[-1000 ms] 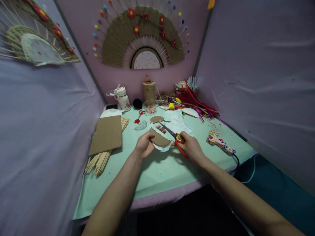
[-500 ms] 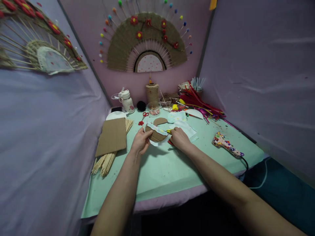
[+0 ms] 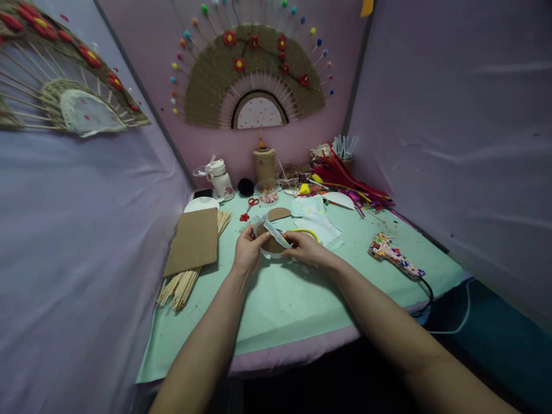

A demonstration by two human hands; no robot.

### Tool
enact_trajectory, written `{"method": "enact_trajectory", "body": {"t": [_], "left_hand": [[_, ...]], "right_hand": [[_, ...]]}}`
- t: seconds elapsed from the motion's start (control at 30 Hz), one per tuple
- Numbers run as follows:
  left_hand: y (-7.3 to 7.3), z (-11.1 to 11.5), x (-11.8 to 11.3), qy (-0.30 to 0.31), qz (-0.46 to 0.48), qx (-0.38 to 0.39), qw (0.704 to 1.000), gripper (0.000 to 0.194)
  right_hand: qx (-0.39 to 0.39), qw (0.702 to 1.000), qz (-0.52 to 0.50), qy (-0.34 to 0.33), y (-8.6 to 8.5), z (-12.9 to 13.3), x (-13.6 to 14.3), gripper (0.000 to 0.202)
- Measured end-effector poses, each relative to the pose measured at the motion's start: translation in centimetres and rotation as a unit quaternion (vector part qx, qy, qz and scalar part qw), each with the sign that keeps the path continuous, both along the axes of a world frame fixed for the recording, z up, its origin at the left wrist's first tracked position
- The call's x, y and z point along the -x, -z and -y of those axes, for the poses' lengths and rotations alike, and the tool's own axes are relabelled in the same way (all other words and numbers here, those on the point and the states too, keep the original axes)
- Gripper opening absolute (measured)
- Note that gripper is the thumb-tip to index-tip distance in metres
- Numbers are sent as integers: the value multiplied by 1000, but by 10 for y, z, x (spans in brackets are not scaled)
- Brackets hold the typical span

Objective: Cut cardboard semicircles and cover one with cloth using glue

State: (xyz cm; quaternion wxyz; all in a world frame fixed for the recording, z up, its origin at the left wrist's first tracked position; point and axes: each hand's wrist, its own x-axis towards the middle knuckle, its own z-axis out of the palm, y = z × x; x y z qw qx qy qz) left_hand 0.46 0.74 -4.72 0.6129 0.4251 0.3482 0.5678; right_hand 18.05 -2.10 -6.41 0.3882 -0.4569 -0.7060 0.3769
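My left hand [image 3: 248,250] is closed on the left side of a small brown cardboard piece [image 3: 272,244] edged with pale fabric. The thumb lies on its face. A folded pale fabric strip [image 3: 276,234] runs across the piece. My right hand [image 3: 304,248] pinches the right end of this strip. Just beyond the right fingers a yellow loop [image 3: 309,232], like a scissor handle, shows in part; I cannot tell whether the hand touches it. Behind the hands sit a bare cardboard half-round [image 3: 279,214] and pale fabric pieces [image 3: 317,224].
At left, a cardboard sheet [image 3: 192,241] covers part of a bundle of sticks [image 3: 185,287]. Red-handled scissors [image 3: 252,204], a twine spool [image 3: 264,165] and a bottle [image 3: 221,181] stand or lie further back. Red pipe cleaners [image 3: 345,178] and a patterned glue gun [image 3: 397,257] are at right.
My right hand has moved left onto the fabric strip, leaving the table near the yellow-handled thing. The strip now stands up more from the cardboard. My left hand keeps its hold.
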Motion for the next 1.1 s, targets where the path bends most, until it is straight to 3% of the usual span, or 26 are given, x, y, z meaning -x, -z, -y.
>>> {"method": "enact_trajectory", "body": {"t": [0.07, 0.13, 0.23, 0.37, 0.43, 0.5, 0.6, 0.67, 0.7, 0.8, 0.9, 1.1], "left_hand": [[-1, -2, 2, -25, 21, -11, 999, 38], [-1, -3, 3, -25, 21, -20, 999, 38], [1, 0, 0, 18, -14, -17, 1000, 38], [-1, 2, 0, 36, -22, 6, 999, 41], [-6, -1, 6, 0, 35, 19, 999, 43], [-12, -2, 12, -19, 111, 34, 993, 39], [-11, 2, 10, 76, 120, 67, 988, 39], [-5, 8, 0, 160, 52, 70, 983, 43], [-2, 11, -5, 164, 20, 65, 984, 42], [5, 14, -15, 89, -4, 44, 995, 35], [5, 12, -13, 45, -1, 34, 998, 35], [-1, 19, -13, 85, -24, 49, 995, 42]], "right_hand": [[-2, 1000, -14, -15, -2, 1, -2, 41], [-4, 999, -45, 4, -6, 2, -3, 46], [-22, 996, -56, 62, -12, 5, 2, 28], [-38, 998, -28, 52, -11, 5, 6, 17], [-13, 992, -105, 71, -7, 2, 7, 18], [23, 968, -234, 91, -4, -1, 7, 24], [79, 925, -364, 70, -2, -2, 11, 38], [97, 925, -362, 56, -2, 0, 14, 41], [99, 933, -343, 53, -2, 1, 16, 39], [68, 958, -268, 79, -3, 2, 15, 33], [19, 961, -245, 131, -4, -1, 8, 34], [49, 939, -336, 58, -1, -7, 2, 35]]}}
